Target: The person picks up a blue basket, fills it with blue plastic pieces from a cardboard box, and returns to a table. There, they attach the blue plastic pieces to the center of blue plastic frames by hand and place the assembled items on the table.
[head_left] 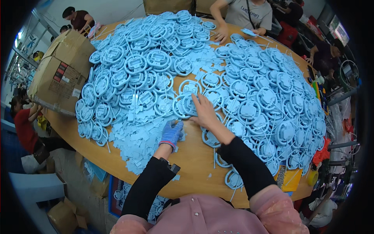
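My right hand (205, 112), bare, reaches over the middle of the table with its fingers stretched out. Its fingertips touch the right edge of a round light-blue plastic part (182, 106), which has a thick ring rim and lies at the edge of the left heap. Just below and to the left is my left hand (171, 133) in a blue glove, its fingers curled in. Whatever those fingers may hold is hidden. Beside it spreads a pile of small flat light-blue plastic pieces (134, 142).
Large heaps of similar round parts (136, 64) with thin sticks cover the wooden table (187, 175) on both sides. A cardboard box (62, 74) stands at the left edge. Across the table a person's hand (222, 34) rests by the heap. A yellow tray (290, 177) lies at right.
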Tool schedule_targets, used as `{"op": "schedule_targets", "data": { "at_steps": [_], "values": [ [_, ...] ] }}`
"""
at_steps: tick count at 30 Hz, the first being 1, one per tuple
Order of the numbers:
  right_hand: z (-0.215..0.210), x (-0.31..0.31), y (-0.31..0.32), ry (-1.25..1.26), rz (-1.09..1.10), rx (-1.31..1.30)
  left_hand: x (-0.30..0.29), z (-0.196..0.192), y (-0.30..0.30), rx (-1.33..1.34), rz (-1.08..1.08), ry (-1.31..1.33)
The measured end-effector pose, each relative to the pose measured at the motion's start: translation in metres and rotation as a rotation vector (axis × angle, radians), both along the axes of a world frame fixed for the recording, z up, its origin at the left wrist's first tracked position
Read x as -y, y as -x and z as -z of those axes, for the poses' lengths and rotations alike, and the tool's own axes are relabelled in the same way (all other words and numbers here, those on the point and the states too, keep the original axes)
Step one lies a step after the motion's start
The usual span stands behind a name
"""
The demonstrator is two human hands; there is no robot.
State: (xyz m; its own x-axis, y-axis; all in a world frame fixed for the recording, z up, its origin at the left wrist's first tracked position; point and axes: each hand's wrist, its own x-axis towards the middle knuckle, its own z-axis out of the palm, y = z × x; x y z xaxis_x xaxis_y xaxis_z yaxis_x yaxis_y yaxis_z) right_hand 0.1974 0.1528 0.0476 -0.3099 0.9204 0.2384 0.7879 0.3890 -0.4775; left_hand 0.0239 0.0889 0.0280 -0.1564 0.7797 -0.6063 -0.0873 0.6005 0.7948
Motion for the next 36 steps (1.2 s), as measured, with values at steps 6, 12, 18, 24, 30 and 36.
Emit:
{"op": "schedule_targets", "data": {
  "at_steps": [6, 12, 18, 24, 30, 36],
  "values": [
    [-0.004, 0.018, 0.016, 0.021, -0.032, -0.126, 0.028, -0.022, 0.058, 0.396, -0.009, 0.030],
    [-0.029, 0.122, 0.063, -0.037, -0.398, -0.350, 0.070, -0.019, 0.085, 0.368, 0.393, -0.213],
    [0.022, 0.107, 0.056, 0.079, -0.158, -0.138, 0.131, -0.049, 0.119, 0.696, -0.058, -0.222],
    [0.035, 0.083, 0.063, 0.149, -0.117, 0.086, 0.184, -0.023, 0.152, 0.718, -0.286, -0.249],
    [0.044, 0.096, 0.057, 0.365, 0.139, -0.517, 0.176, -0.008, 0.132, 0.701, -0.238, -0.206],
    [-0.017, 0.133, 0.038, 0.850, 0.140, -1.056, 0.133, -0.019, 0.081, 0.646, 0.007, -0.246]
  ]
}}
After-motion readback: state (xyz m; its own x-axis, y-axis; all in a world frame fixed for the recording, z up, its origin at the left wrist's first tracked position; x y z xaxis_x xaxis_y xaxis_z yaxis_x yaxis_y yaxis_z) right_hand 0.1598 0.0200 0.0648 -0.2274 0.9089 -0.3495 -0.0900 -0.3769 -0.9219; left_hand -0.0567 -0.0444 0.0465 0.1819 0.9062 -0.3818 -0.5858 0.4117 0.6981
